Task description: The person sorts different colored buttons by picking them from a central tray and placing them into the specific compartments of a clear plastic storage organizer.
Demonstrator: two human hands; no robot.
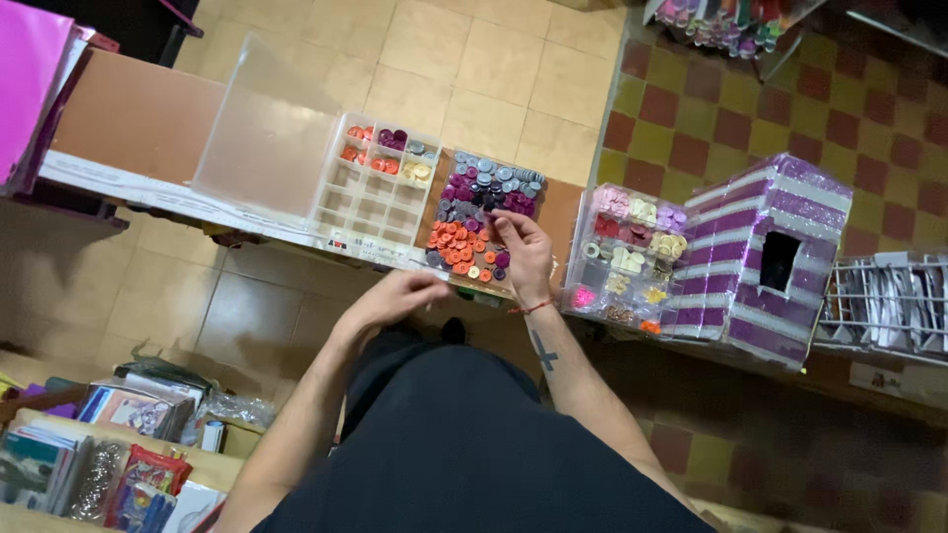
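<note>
A pile of loose buttons (481, 212), grey, purple and orange, lies on a brown board on the narrow counter. My right hand (521, 255) rests on the near right of the pile, fingertips pinching among the purple and orange buttons. My left hand (395, 296) hovers at the counter's near edge just left of the pile, fingers curled; whether it holds a button is hidden. A clear compartment box (370, 192) with its lid (265, 133) raised stands left of the pile, with orange, purple and grey buttons in its far cells.
A second clear organiser (629, 259) of pale and pink buttons sits right of the pile, next to a purple-and-white glitter box (765, 262) with a dark opening. A wire rack (889, 301) stands far right. Packaged goods (109, 449) fill shelves at lower left.
</note>
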